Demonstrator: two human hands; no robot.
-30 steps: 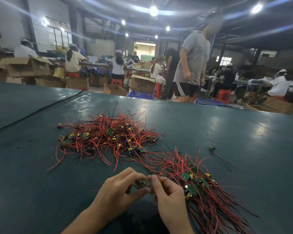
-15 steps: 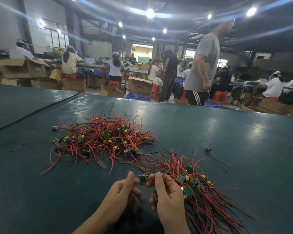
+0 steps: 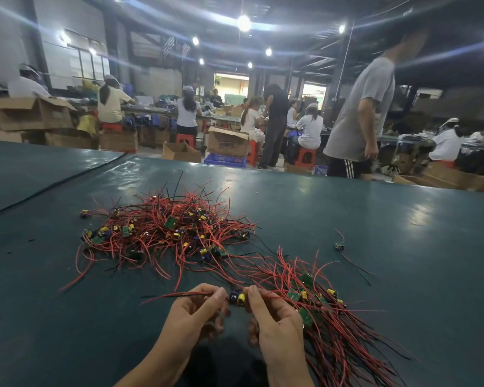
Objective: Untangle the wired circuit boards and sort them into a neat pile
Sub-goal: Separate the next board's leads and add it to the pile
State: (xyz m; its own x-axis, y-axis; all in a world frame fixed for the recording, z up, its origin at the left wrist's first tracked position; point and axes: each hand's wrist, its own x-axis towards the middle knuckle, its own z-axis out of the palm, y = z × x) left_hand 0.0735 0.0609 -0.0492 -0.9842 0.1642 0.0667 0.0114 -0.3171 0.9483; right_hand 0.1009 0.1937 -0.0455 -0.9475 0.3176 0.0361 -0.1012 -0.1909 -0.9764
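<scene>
I pinch one small yellow-capped circuit board (image 3: pixel 236 298).
Left hand (image 3: pixel 196 311) curls on its nine-o'clock red wire (image 3: pixel 179 295); right hand (image 3: pixel 274 317) pinches its three-o'clock side.

Factory assembly hall: seated workers (image 3: pixel 111 103) at long benches (image 3: pixel 151 110), open cardboard boxes (image 3: pixel 228 142).

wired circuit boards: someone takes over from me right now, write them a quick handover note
The left hand pinches the red and black leads of one wired circuit board.
The right hand pinches the same board from its other side.
The tangled heap lies further away, left of centre, with many boards knotted in red wires.
The sorted pile lies at the near right, its wires fanned towards the near edge.
A stray board lies alone further right.
Done: some of the boards are sorted.
Left: add the held board to the pile, work through the heap, fetch the stray one.
</scene>
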